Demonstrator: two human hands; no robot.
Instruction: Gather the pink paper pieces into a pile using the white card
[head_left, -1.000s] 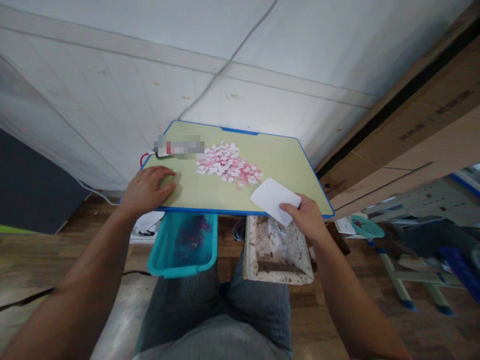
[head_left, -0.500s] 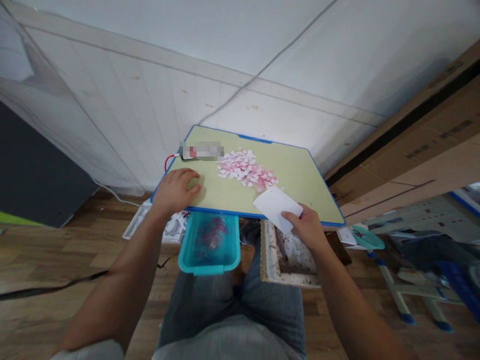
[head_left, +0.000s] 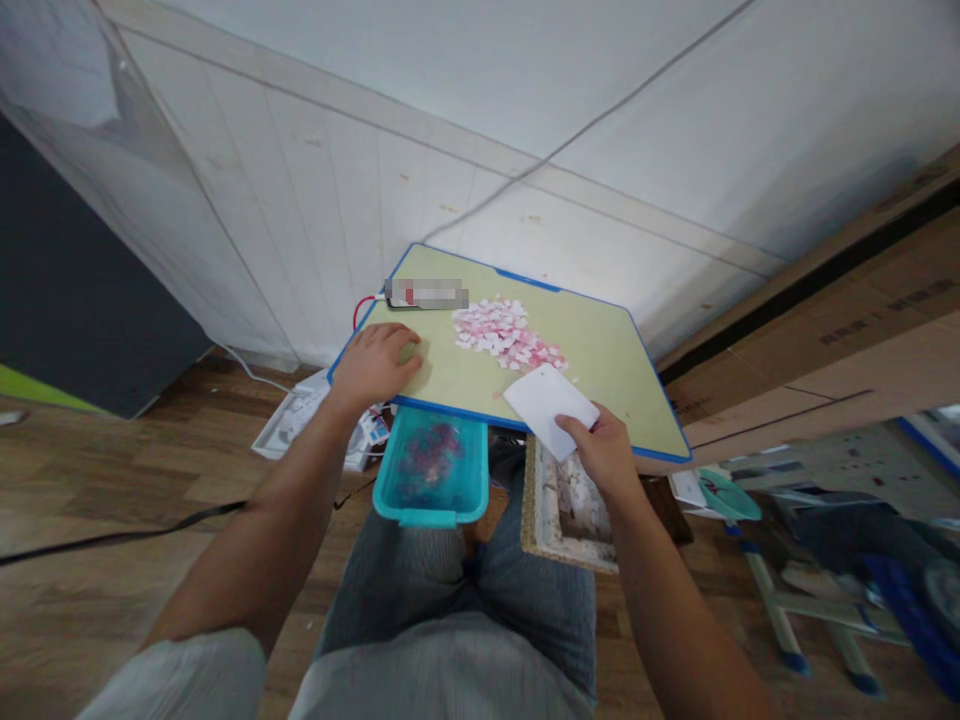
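My right hand [head_left: 604, 446] grips a white card [head_left: 547, 402] by its right side, thumb on top. The card is held tilted over the front edge of a small yellow-green table [head_left: 600, 350] with a blue rim. Just beyond the card lies a loose pile of small pink and white paper pieces [head_left: 506, 332]. My left hand [head_left: 376, 362] rests at the table's left side, fingers apart and slightly bent, holding nothing. Behind it is a phone-like device [head_left: 426, 295], blurred out, with a red cable.
Under the front edge sits a teal plastic bin [head_left: 431, 470] with dark reddish contents. Beside it is a speckled, white-lined box [head_left: 536, 510]. A white tray [head_left: 281, 425] is on the floor at left. Cardboard boxes [head_left: 825, 330] stand at right, and a wall [head_left: 315, 200] behind.
The camera view has shifted and turned a little. My right hand has moved the card slightly left relative to the table. My left hand stays at the table's left side.
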